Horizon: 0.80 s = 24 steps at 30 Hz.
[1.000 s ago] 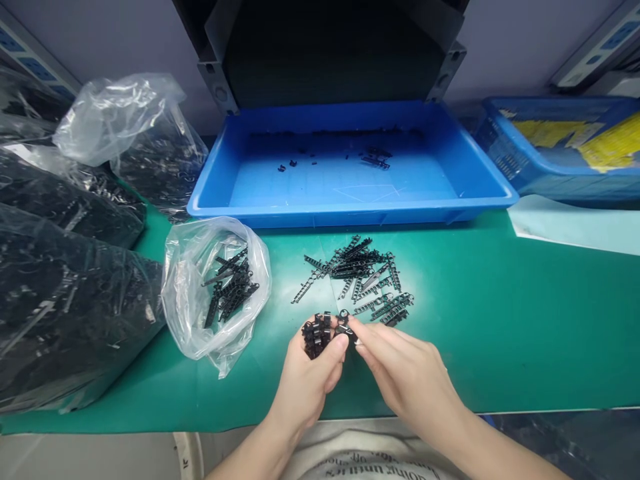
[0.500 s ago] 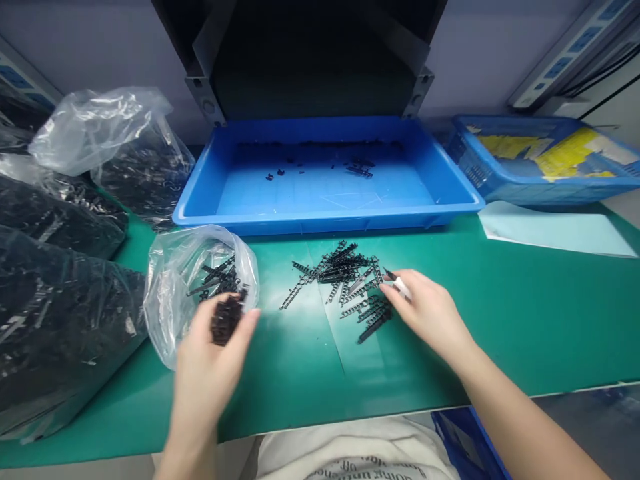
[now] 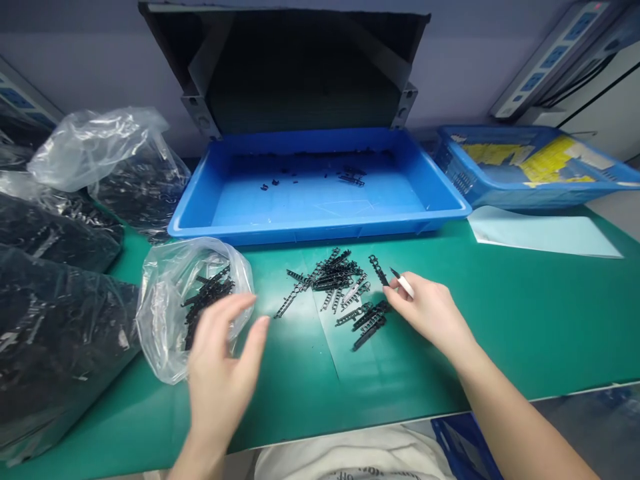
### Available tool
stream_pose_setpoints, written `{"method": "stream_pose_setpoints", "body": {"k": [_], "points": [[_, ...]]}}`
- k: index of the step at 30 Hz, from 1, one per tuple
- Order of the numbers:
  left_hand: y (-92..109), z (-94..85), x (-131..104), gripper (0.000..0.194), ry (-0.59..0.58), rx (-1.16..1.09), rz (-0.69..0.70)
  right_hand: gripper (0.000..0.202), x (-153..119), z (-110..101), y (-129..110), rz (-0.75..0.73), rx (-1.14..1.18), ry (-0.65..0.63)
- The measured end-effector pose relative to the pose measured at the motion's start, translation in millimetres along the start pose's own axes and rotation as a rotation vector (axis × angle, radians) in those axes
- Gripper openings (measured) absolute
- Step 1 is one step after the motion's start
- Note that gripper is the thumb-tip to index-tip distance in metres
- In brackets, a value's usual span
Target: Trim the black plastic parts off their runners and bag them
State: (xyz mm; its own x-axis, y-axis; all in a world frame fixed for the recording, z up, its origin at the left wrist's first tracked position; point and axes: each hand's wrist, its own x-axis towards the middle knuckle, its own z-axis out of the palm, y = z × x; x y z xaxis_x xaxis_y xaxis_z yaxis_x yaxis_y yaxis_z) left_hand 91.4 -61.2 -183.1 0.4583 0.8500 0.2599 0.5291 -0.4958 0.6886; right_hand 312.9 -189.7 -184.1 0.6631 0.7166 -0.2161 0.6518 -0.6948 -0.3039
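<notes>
My left hand (image 3: 223, 360) is open and empty, fingers apart, at the right side of a clear plastic bag (image 3: 159, 320). Inside that bag lie several narrow black plastic strips (image 3: 213, 293). With its thumb and fingers, my right hand (image 3: 427, 307) grips a black toothed plastic strip (image 3: 377, 268) that points up and away. A small tool with a white handle and dark pointed tip (image 3: 404, 284) is tucked in the same hand; its exact kind is unclear. Left of this hand a loose pile of black plastic strips (image 3: 335, 275) rests on the green mat, with a smaller group (image 3: 370, 323) nearer me.
Behind the pile stands a blue tray (image 3: 320, 230) with a few black bits. Large bags of black parts (image 3: 60, 347) crowd the left side. At the right are a blue basket (image 3: 530, 193) with yellow papers and a pale blue sheet (image 3: 545, 233) on the green mat (image 3: 500, 320).
My left hand has let go of a bunch of black strips into the bag and moved slightly right. My right hand has lifted one strip away from the pile. The view has shifted slightly.
</notes>
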Motion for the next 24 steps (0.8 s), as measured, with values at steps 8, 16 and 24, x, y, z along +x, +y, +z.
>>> {"method": "stream_pose_setpoints", "body": {"k": [8,16,24], "points": [[47.6,43.6,-24.8,0.019,-0.503,-0.793,-0.561,0.014,-67.5,23.2,-40.7,-0.421,0.46,0.101],[38.8,29.9,-24.3,0.02,-0.617,-0.831,-0.552,0.03,-55.1,9.7,-24.2,-0.506,0.425,-0.012],[36.3,29.8,-27.6,0.017,-0.69,-0.8,-0.714,0.013,-49.6,13.0,-38.0,-0.315,0.681,-0.09]]}}
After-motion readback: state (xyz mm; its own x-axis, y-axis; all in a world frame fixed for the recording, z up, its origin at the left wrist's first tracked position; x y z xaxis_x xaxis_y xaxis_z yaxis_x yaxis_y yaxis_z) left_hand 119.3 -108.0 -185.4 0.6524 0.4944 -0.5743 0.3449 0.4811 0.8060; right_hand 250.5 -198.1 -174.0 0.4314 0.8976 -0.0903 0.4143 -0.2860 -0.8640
